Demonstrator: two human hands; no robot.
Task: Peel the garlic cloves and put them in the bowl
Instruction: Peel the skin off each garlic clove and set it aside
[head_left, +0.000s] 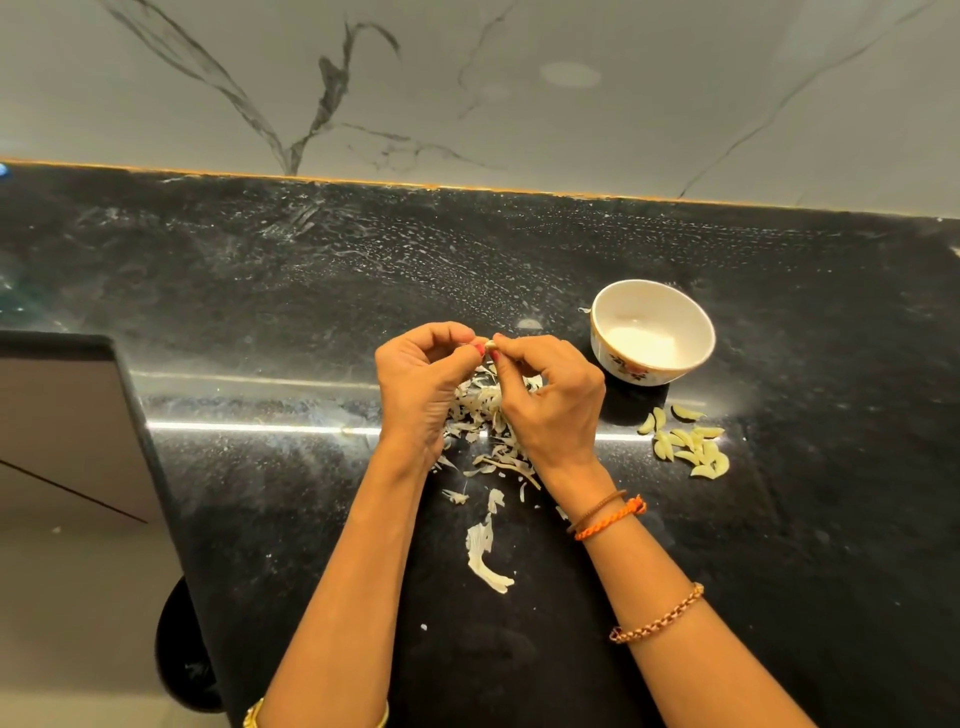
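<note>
Black stone counter (779, 571) lies under both raised hands: left hand (415, 379) and right hand (550, 395) pinch one garlic clove (488, 345) between fingertips. Peels (483, 426) lie below the fingers; bowl (698, 353) and peeled cloves (685, 441) to their right.

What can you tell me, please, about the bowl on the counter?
The bowl is small, round and white, looking like glazed ceramic, with a floral motif on its outer wall. It stands upright on the black counter, right of the hands, which do not touch it. It looks empty; the peeled garlic cloves lie nearer, apart from it.
</note>
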